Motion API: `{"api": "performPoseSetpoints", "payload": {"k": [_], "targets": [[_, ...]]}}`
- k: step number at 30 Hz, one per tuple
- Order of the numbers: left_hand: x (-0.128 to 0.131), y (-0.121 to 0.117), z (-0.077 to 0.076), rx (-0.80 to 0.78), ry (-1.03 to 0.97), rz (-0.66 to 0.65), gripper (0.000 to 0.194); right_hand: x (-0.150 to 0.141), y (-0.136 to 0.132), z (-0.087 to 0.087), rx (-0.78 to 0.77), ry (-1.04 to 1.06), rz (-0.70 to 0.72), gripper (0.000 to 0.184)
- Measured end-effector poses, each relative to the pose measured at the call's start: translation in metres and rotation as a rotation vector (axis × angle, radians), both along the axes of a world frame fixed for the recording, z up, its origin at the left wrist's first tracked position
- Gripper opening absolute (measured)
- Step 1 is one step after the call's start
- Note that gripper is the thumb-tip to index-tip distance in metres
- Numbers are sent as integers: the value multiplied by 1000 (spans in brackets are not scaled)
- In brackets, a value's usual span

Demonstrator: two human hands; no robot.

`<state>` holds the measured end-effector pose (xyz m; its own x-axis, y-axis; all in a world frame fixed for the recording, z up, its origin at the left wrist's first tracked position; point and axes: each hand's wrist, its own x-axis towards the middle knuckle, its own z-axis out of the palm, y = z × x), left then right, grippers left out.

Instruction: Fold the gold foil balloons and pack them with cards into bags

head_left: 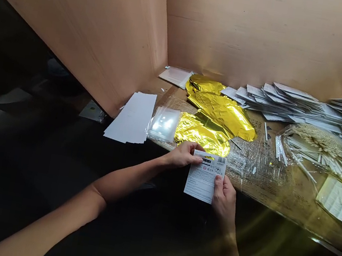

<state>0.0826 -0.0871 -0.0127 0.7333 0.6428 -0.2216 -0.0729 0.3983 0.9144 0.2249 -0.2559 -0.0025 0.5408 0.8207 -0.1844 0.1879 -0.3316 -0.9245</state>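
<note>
While L hand [185, 154] + R hand [225, 198] grip it, printed card [201, 184] is just nearside of gold foil pile [225, 115]

L hand pinches top-left, thumb in front; R hand closes on right edge, lower down. Step in hand: prob. a two-hand hold/check of the text side. Next move calls for a light, even grip w/o creasing. Clear sleeves [164, 124] lie L of foil pile.

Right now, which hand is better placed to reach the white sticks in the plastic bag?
Probably the right hand: nearer the white sticks, though it and the left hand hold the printed card.
</note>
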Motion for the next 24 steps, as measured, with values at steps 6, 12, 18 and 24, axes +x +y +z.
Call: {"api": "performPoseSetpoints", "payload": {"k": [6, 12, 18, 24], "targets": [[28, -28, -18, -73, -123, 212, 53, -9, -10, -21, 87, -47, -151, 43], [37, -36, -24, -57, -109, 273, 56, -4, -18, -36, 104, 64, -111, 42], [37, -54, -30, -82, -10, 207, 55, 5, -15, -45, 216, 274, -200, 63], [35, -38, -14, -156, -26, 22, 62, 11, -25, -46, 202, 224, -139, 58]]}}
